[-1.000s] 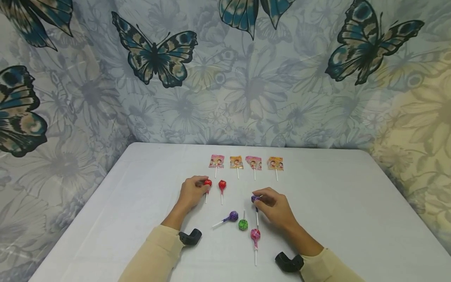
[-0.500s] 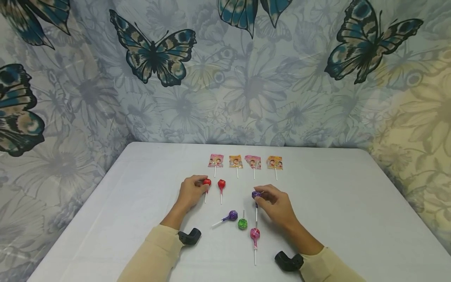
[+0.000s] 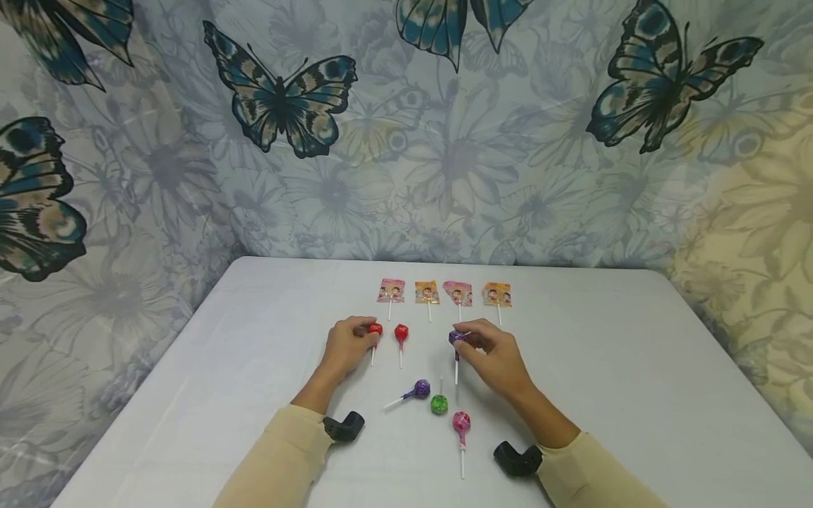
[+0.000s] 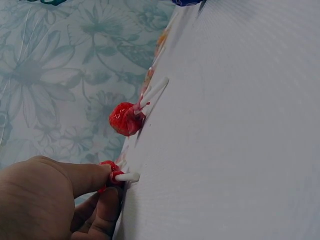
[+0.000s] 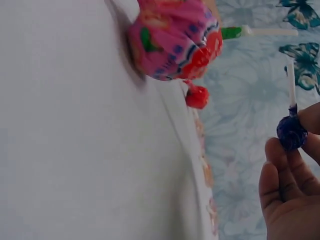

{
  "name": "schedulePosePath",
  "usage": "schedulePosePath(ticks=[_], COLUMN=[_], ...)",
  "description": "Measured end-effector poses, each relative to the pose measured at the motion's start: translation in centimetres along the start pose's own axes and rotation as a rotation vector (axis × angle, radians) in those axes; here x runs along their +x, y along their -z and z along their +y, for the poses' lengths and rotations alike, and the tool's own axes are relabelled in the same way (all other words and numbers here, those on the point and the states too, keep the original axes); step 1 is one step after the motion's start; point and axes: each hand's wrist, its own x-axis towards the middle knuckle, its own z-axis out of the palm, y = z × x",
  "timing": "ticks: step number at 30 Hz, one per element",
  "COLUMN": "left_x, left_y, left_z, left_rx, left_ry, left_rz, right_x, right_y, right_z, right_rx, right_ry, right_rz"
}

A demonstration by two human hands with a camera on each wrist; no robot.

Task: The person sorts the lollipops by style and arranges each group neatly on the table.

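Pinched narrowly between thumb and fingers of the right hand point(image 3: 498, 358), a purple lollipop point(image 3: 456, 337) is held by its wrapped head, with its white stick pointed back toward the person. Over the last second it has been carried farther from the person: its stick end, seen against the head of the pink lollipop point(image 3: 461, 422) earlier, is now shown apart from it. Whether the stick brushes the table cannot be told.

By the left hand point(image 3: 346, 347), the head of a red lollipop point(image 3: 375, 329) is pinched as before, and it has hardly been shifted. Between the two grips lies a second red lollipop point(image 3: 401, 332), untouched. Since the purple head has been brought about level with both red ones, the arranging seems to be midway, with a second row apparently being extended.

Nearer the person than the right-hand grip, and to its left, a green lollipop point(image 3: 439, 404) and another purple lollipop point(image 3: 422, 389) are left lying at differing angles. Beyond both grips, four flat-wrapped lollipops point(image 3: 426, 291) are lined up, pink and orange by turns.

All are set out on a white table point(image 3: 629, 367). Behind it, the space is closed off by a pale floral backdrop point(image 3: 457, 169), printed with blue-and-black butterflies point(image 3: 279, 106) and tinted yellow at far right.
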Motion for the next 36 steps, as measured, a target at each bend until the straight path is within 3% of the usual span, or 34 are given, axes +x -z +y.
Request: schedulePosePath(ticks=[4, 8, 13, 22, 36], left_x=[-0.1, -0.1, 0.0, 0.0, -0.1], left_y=[0.2, 0.2, 0.0, 0.2, 0.1], left_z=[0.0, -0.1, -0.2, -0.1, -0.1], left_rx=[-0.012, -0.018, -0.015, -0.015, -0.034], left_ry=[0.002, -0.001, -0.013, -0.011, 0.000], left_rz=[-0.004, -0.012, -0.008, -0.004, -0.002], right_x=[1.3, 2.5, 3.8, 4.9, 5.5], right_y=[-0.7, -1.5, -2.3, -3.5, -4.3], right_z=[1.5, 3.3, 4.1, 5.2, 6.0], right_rx=[-0.002, -0.044, -0.080, -0.163, -0.300], right_ry=[-0.033, -0.116, -0.227, -0.355, -0.411], right_rz=[-0.021, -0.053, -0.110, -0.182, -0.255])
